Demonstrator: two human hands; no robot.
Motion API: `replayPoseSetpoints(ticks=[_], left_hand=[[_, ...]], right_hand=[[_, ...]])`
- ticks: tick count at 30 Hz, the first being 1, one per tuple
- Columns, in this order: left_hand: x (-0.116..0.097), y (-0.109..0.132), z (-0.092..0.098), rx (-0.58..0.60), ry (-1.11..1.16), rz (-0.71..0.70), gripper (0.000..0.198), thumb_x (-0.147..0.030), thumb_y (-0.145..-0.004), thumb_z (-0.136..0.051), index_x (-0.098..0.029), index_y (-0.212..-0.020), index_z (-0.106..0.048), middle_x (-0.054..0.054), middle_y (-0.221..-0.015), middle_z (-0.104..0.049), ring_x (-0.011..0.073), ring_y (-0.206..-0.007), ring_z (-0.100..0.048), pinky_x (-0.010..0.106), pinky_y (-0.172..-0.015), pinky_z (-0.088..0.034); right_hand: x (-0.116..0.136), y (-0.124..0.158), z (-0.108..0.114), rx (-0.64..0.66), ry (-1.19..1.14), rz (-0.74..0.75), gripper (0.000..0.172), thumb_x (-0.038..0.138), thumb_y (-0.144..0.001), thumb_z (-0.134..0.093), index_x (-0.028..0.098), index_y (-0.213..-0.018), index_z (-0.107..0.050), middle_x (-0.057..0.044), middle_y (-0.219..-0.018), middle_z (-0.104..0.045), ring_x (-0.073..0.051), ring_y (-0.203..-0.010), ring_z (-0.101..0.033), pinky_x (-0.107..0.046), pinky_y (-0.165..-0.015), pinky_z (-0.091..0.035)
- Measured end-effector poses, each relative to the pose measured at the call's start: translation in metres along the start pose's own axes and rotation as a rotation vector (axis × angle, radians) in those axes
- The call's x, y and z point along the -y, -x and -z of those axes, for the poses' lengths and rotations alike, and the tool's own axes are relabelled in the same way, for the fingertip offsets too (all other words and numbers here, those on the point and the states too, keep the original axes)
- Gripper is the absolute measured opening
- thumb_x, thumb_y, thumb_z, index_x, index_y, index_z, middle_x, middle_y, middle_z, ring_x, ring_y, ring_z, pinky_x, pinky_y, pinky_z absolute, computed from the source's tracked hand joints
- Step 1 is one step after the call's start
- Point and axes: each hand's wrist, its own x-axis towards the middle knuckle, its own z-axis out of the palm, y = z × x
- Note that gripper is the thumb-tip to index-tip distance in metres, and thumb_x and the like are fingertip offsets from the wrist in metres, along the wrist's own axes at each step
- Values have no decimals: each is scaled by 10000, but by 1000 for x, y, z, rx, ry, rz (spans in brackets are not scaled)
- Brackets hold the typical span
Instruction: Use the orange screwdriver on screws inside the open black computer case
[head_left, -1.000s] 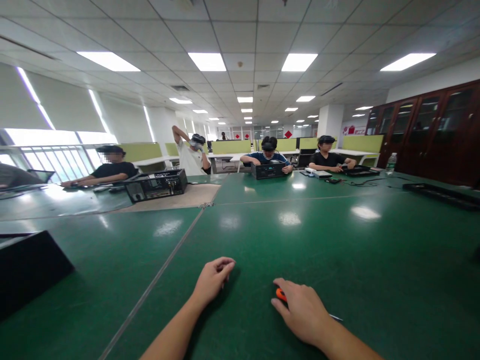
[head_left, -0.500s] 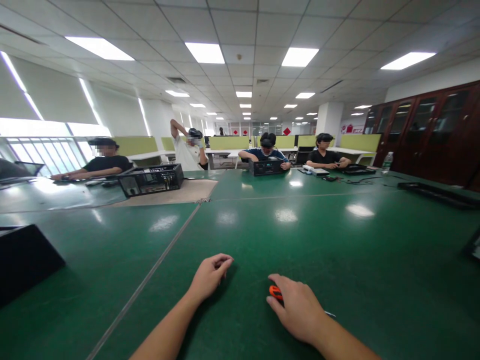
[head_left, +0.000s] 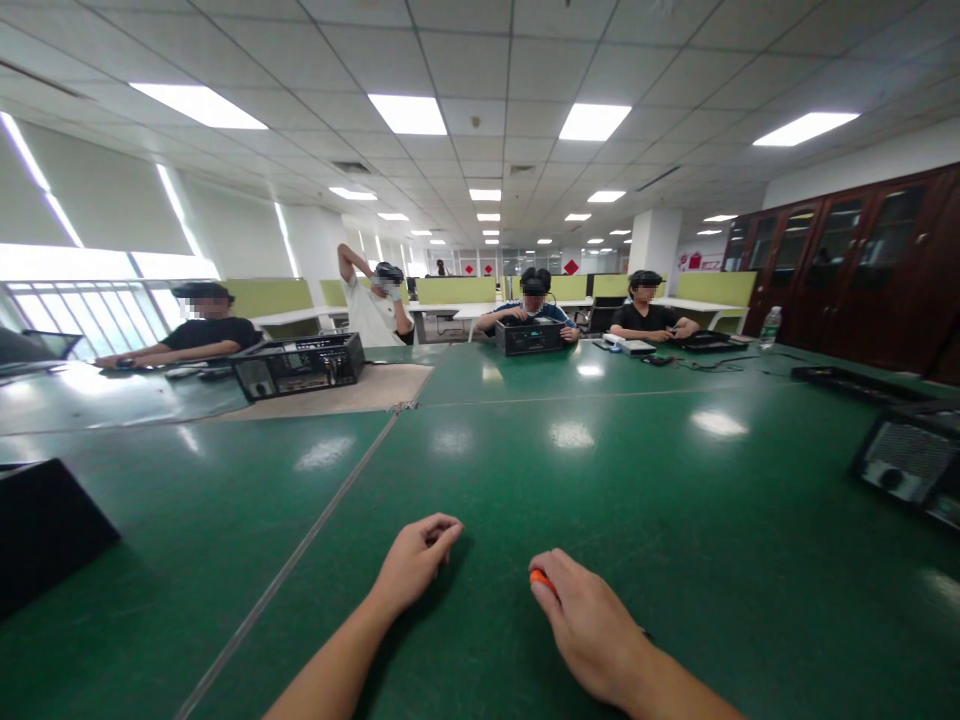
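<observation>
My right hand (head_left: 589, 620) is closed around a screwdriver (head_left: 541, 580) on the near part of the green tabletop. Its orange handle end pokes out between thumb and forefinger; the palm hides most of the rest. To the left, my left hand (head_left: 418, 558) rests on the table with its fingers curled in and the thumb against the forefinger. I see nothing in it. The two hands are apart.
A black computer case (head_left: 911, 460) stands at the right edge, a dark panel-like box (head_left: 52, 535) at the left. Across the green table (head_left: 480, 470), several people sit by an open case (head_left: 300, 365), another case (head_left: 531, 338) and a bottle (head_left: 770, 328).
My right hand's fingers have closed over the screwdriver, covering more of its orange handle. The computer case at the right has slid further into view. My left hand has stayed almost still.
</observation>
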Motion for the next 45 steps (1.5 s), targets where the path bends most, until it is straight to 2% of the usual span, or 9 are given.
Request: replayPoseSetpoints(ticks=[5,11,24,27,31,34,39,42,45], left_hand=[[-2,0,0,8,-12,3,481,-610,-842,-542,-161,-940,-682,-25,-576,-536,144,-492,-484,244,-494,-375],[-4,1,-1,24,-17,-1,513,-632,-843,-532,-154,-960,-675,-28,-583,-531,140,-501,-478,244,-497,-373],[-5,1,-3,31,-47,-23,480,-601,-867,-526,-153,-953,-674,-26,-589,-544,139,-502,-493,251,-516,-392],[-3,1,-2,29,-41,-21,472,-597,-867,-532,-155,-951,-675,-28,-585,-537,138,-495,-492,251,-506,-390],[-1,4,-1,-1,-21,-47,443,-574,-867,-545,-159,-952,-671,-19,-620,-570,141,-510,-519,259,-529,-428],[-18,-2,-7,-147,-92,-154,416,-536,-878,-539,-171,-1044,-649,6,-734,-643,168,-622,-613,282,-622,-499],[-97,-61,-39,-200,-582,-426,306,-338,-885,-545,-218,-1157,-618,46,-1079,-697,198,-1011,-653,307,-918,-497],[-143,-124,-61,-169,-712,-493,519,-305,-854,-578,-217,-1361,-503,82,-1356,-586,248,-1272,-523,374,-1111,-365],[-167,-186,-71,-117,-848,-470,734,-302,-789,-643,-172,-1467,-393,133,-1506,-451,298,-1393,-402,436,-1184,-255]], right_hand=[[3,0,2,51,-4,4,290,339,-1040,-326,246,-1092,-595,-15,-1011,-659,-169,-906,-638,-270,-818,-424],[8,3,5,181,110,-54,242,489,-858,-638,286,-983,-677,5,-924,-727,-224,-882,-674,-297,-784,-417],[8,7,2,159,116,7,200,404,-839,-654,321,-1015,-696,14,-953,-743,-244,-902,-684,-315,-788,-425],[2,3,0,57,82,30,147,378,-851,-647,305,-969,-696,22,-887,-734,-217,-829,-681,-291,-741,-411],[-19,-11,17,-362,-21,-22,196,387,-941,-536,244,-891,-660,15,-757,-682,-167,-681,-633,-269,-674,-389],[-36,-19,32,-546,-51,-81,294,465,-964,-501,217,-882,-635,-8,-754,-666,-175,-677,-619,-279,-681,-400],[-35,-20,28,-578,-62,-28,194,378,-911,-536,216,-982,-616,-9,-809,-650,-178,-714,-616,-291,-713,-430],[-25,-18,17,-584,-42,50,328,265,-827,-553,212,-1151,-556,-20,-879,-635,-190,-771,-608,-311,-742,-449],[-18,-18,10,-597,-17,175,382,214,-806,-524,210,-1187,-493,-32,-906,-614,-199,-802,-596,-337,-765,-471]])
